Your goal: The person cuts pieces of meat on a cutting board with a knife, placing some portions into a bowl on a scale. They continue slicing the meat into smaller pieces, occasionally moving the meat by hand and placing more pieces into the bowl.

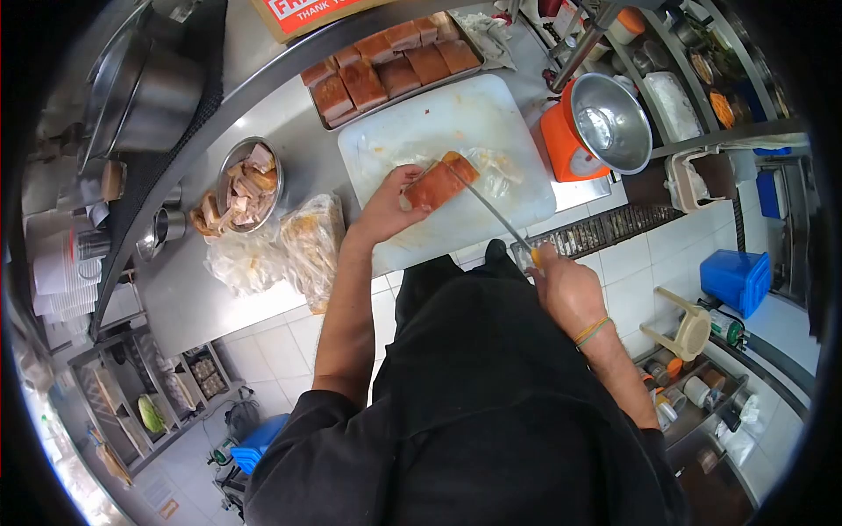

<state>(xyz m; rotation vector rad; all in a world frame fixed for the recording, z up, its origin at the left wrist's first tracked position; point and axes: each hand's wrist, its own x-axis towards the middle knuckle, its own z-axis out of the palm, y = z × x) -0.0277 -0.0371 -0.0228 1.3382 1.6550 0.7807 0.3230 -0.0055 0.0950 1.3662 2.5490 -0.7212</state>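
On the white cutting board point(377, 149) lies a reddish-brown slab of meat point(428, 188). My left hand point(390, 206) grips its left end, with the thumb on the near side and the fingers on the far side. My right hand point(568, 285) is closed round the handle of a long knife point(495, 210). The blade reaches up and left, its tip at the slab's right end. Whether the tip has cut in cannot be told. Beyond the board, a metal tray point(386, 109) holds several similar browned meat blocks point(362, 84).
Left of the board are a metal bowl of meat pieces point(250, 186) and plastic-wrapped items point(311, 245). An orange scale point(566, 140) with a metal pan point(611, 123) stands right. A metal shelf edge point(254, 79) runs across the upper left.
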